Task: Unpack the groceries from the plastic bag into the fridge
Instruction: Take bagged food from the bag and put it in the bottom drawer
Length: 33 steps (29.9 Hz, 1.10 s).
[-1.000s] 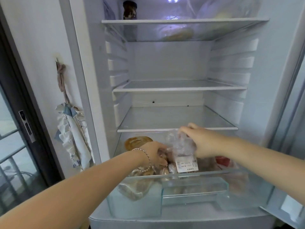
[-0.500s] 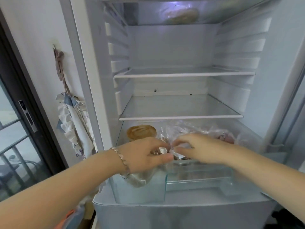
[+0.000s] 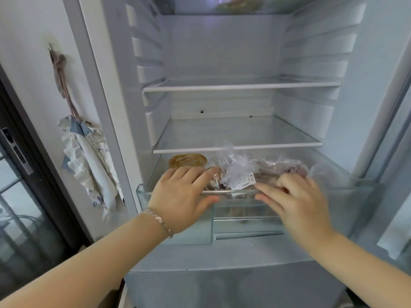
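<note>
Just released: the labelled bag was left in the drawer

Nearest the camera, a bracelet [image 3: 159,218] was seen on the wrist of the left hand [image 3: 184,192]. That hand's fingers were laid nearly straight over the front rim of the clear drawer [image 3: 238,192], with the thumb spread below them against its front wall; nothing was clasped. Just to its right, and apart from it, the right hand [image 3: 295,196] was blurred by motion. Two of its fingers were stretched toward the left hand along the same rim, the others looked loosely bent, and nothing was seen held in it.

A second before, the labelled bag had been pinched by its top in the right hand and held over the drawer, while the left hand was reached inside. Half a second before, both hands were gathered on it. By this moment the labelled bag [image 3: 240,174] had been let go and lay inside the drawer, just beyond the fingertips of both hands, its price label turned toward them. A second wrapped package [image 3: 284,167] lay beyond the right hand, and a round brown lid [image 3: 188,161] just beyond the left.

This item was therefore judged stowed, and the drawer was judged ready to be pushed in. Whether more groceries remained could not be told. Farther beyond both hands, a glass shelf [image 3: 238,147] was seen, with another above it.
</note>
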Motion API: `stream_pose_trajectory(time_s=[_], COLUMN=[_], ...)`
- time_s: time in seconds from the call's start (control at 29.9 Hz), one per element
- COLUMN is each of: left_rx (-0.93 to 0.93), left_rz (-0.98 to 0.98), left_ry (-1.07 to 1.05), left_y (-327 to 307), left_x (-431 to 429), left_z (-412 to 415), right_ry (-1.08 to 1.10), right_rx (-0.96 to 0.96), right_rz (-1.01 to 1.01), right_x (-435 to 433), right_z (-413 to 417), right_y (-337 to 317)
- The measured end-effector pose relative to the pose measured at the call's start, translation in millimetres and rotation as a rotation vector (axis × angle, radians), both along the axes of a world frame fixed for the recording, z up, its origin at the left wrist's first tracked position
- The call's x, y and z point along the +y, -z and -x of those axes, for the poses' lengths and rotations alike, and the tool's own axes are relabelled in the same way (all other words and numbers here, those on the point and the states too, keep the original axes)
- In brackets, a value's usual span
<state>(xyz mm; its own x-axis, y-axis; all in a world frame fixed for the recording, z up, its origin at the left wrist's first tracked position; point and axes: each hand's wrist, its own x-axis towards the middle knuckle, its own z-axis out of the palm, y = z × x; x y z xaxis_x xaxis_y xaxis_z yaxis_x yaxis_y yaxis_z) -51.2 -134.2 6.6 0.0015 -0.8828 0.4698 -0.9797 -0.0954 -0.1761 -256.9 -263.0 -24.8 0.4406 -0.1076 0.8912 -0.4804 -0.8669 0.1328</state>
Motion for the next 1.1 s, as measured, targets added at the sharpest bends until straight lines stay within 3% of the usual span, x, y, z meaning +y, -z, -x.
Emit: stream_pose_trajectory(time_s=[0.07,0.2,0.33,0.43,0.53,0.63,0.77,0.8,0.97,1.07,1.1], left_rx=[0.024,0.248,-0.053,-0.193,0.08,0.431,0.944,0.923,0.252,-0.073,-0.093], left_rz=[-0.052,-0.188,-0.366,-0.369,-0.418,-0.476,-0.692,-0.694,-0.533,-0.086,0.017], left_ry=[0.039,0.132,0.098,0.094,0.059,0.025,-0.063,-0.09,-0.071,0.012,0.037], left_y=[-7.1,-39.0,-53.3,-45.7,-34.4,-28.4,-39.1,-43.9,-53.9,-41.2,-34.7], left_x=[-8.5,-45.5,-92.3,-107.5,-106.3,-104.6,-109.1,-111.1,-102.4,-84.8,-77.7], left_z=[-9.1,-12.4,-5.0,-3.7,-7.2,-16.7,-11.1,-9.0,5.7,3.1,-1.4], right_ry=[0.032,0.129,0.181,0.216,0.18,0.171,0.185,0.186,0.23,0.225,0.234], right_rx=[0.013,-0.017,0.057,0.07,0.036,0.034,-0.035,-0.038,0.038,0.057,0.057], right_rz=[0.035,0.053,-0.041,-0.168,-0.305,-0.275,-0.284,-0.284,-0.35,-0.513,-0.534], right_x=[-4.3,-5.7,-0.6,-4.5,-4.4,-12.2,-32.5,-38.1,-69.1,-89.2,-93.7], right_z=[-8.4,-9.5,8.9,16.9,12.9,10.6,-4.0,-10.7,-44.7,-62.4,-68.2], right_y=[-0.8,6.6,26.2,21.8,12.5,13.9,19.3,20.2,19.2,14.2,12.5])
